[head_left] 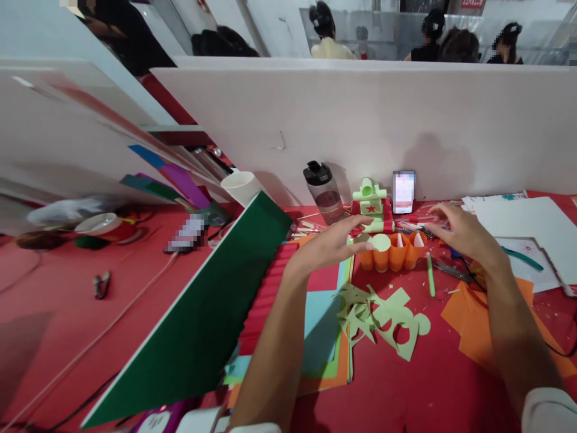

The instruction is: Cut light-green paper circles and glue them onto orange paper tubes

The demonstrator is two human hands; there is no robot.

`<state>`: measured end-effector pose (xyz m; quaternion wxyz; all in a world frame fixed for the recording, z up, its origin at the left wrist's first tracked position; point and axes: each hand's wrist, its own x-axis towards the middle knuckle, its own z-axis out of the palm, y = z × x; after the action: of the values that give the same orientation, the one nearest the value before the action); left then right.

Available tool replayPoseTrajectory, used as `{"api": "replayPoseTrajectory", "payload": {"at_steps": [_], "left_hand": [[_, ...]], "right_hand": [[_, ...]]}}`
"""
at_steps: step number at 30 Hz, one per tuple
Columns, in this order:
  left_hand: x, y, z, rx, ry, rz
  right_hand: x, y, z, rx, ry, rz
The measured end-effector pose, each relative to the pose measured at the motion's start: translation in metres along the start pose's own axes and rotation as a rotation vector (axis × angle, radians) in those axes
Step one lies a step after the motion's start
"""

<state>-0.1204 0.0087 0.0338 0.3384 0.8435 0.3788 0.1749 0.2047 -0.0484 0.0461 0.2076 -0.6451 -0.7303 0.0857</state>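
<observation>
Your left hand (336, 242) is spread, thumb at the green disc (381, 242) capping one orange tube (381, 261); contact cannot be confirmed. Your right hand (466, 234) is loosely curled, fingertips parted, nothing visibly gripped. Capping appears part done: the two tubes nearest your right fingertips stand uncovered, and a spare disc (422, 324) lies on the near side of both hands' fingers.
</observation>
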Motion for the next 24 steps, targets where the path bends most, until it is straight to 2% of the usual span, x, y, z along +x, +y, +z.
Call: {"api": "replayPoseTrajectory", "payload": {"at_steps": [4, 8, 13, 24], "left_hand": [[0.002, -0.004, 0.004, 0.002, -0.052, 0.055], [0.004, -0.008, 0.008, 0.021, -0.042, 0.067], [0.009, -0.009, 0.013, 0.032, -0.064, 0.100], [0.009, -0.006, 0.013, 0.033, -0.068, 0.111]], "right_hand": [[-0.003, -0.037, 0.019, 0.147, -0.012, -0.364], [0.000, -0.046, 0.043, 0.101, 0.025, -0.552], [0.001, -0.048, 0.055, 0.133, 0.091, -0.576], [0.001, -0.050, 0.063, 0.243, 0.099, -0.498]]}}
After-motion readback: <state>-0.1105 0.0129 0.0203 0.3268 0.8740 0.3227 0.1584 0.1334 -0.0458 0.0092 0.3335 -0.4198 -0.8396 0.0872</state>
